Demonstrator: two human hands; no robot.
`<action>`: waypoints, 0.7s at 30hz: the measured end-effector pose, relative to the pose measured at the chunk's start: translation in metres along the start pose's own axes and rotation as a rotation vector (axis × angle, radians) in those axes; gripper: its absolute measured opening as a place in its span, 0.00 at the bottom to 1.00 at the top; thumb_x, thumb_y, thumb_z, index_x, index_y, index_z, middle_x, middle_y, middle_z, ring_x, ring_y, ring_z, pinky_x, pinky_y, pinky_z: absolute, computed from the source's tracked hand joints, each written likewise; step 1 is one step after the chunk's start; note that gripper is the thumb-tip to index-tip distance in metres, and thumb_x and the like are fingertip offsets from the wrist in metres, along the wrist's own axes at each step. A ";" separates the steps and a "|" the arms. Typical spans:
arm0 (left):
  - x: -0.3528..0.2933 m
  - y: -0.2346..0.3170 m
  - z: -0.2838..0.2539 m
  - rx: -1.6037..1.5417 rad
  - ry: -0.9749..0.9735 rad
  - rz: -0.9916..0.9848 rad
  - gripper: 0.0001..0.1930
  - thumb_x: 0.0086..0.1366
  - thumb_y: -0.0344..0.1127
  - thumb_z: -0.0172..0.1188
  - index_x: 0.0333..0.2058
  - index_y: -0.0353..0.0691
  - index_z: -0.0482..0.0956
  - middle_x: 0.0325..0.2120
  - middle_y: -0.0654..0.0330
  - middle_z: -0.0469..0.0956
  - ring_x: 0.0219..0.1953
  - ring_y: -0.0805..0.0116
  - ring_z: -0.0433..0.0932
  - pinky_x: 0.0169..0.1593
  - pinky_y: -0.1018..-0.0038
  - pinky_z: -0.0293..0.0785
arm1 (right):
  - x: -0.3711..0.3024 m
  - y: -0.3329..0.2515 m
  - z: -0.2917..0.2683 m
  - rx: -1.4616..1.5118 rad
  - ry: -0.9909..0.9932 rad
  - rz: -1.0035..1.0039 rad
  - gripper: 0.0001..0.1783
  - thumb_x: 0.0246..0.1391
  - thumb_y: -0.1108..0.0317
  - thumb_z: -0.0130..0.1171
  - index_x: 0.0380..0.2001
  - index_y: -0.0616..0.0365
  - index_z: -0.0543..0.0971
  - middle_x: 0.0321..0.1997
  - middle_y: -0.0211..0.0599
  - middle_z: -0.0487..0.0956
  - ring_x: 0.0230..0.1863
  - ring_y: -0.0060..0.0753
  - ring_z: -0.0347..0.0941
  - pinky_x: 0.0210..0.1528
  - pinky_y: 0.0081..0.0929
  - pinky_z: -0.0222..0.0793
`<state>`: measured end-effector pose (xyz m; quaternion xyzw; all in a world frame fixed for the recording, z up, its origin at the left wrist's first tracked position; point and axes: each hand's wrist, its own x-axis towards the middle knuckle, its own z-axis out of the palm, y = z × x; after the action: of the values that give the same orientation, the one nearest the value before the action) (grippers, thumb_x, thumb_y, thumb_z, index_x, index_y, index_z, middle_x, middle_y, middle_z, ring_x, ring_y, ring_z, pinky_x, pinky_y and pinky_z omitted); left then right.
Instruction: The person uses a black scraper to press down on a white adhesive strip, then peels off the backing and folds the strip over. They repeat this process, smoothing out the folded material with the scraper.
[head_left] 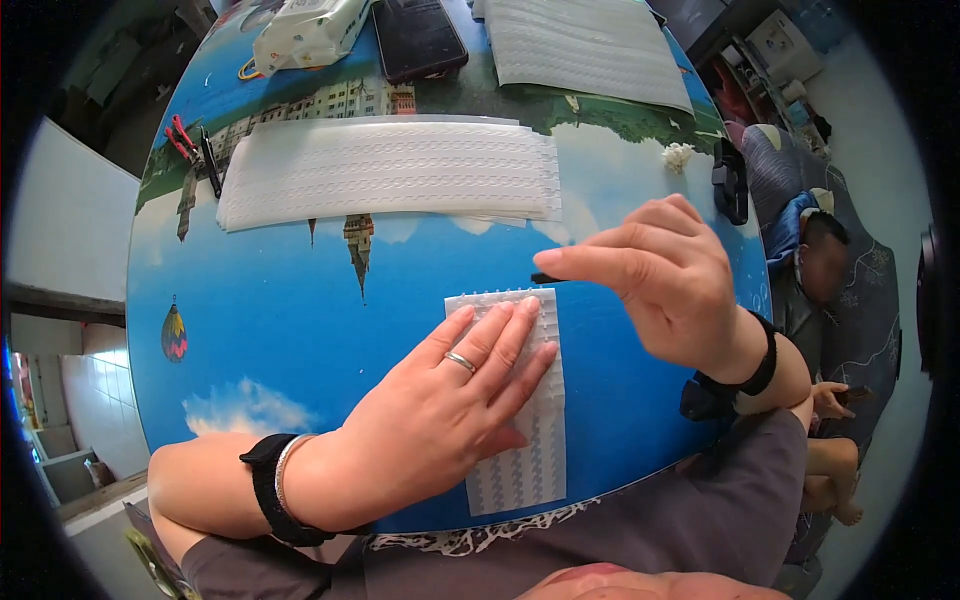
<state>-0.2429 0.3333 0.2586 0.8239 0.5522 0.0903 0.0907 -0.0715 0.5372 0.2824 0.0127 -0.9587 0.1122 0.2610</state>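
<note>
A narrow white translucent sheet (520, 470) with rows of small raised marks lies lengthwise toward me on the blue tabletop. Small tips stick out along its far edge. My left hand (430, 410) rests flat on the sheet, fingers stretched out, the fingertips close to that far edge. Just right of the sheet's far end, my right hand (660, 270) is raised with thumb and fingers pinched. From the pinch a thin, dark piece (546, 278) shows at the fingertips; the rest of it is hidden by the hand.
Farther off lies a stack of similar white sheets (390, 170), with another stack (585, 50) behind. A phone (418, 40), a wipes pack (312, 32), red-handled cutters (182, 138), a black pen (210, 162), a small white clump (677, 157) and a black strap (730, 182) are around. Another person (815, 260) sits at right.
</note>
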 end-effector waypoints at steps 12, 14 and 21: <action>0.001 -0.001 0.000 0.011 -0.006 -0.005 0.44 0.62 0.58 0.63 0.70 0.36 0.67 0.72 0.40 0.60 0.74 0.48 0.61 0.75 0.54 0.59 | -0.001 0.001 0.003 -0.019 -0.080 -0.016 0.19 0.56 0.78 0.65 0.49 0.47 0.89 0.37 0.26 0.88 0.32 0.27 0.73 0.37 0.27 0.59; 0.001 -0.001 -0.001 0.024 -0.018 -0.007 0.44 0.62 0.58 0.63 0.70 0.36 0.67 0.72 0.41 0.60 0.74 0.48 0.61 0.75 0.55 0.59 | -0.003 0.005 0.004 0.014 -0.096 0.027 0.19 0.57 0.78 0.65 0.50 0.48 0.88 0.40 0.29 0.88 0.35 0.27 0.75 0.39 0.25 0.63; 0.004 -0.007 -0.008 -0.002 0.022 -0.029 0.47 0.59 0.59 0.68 0.70 0.36 0.67 0.73 0.45 0.60 0.74 0.49 0.61 0.77 0.50 0.51 | -0.003 0.028 0.021 0.551 0.153 0.299 0.21 0.64 0.77 0.62 0.59 0.52 0.81 0.49 0.31 0.85 0.44 0.26 0.79 0.46 0.20 0.73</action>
<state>-0.2495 0.3397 0.2644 0.8148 0.5647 0.0985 0.0866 -0.0815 0.5602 0.2572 -0.0666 -0.8610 0.4054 0.2997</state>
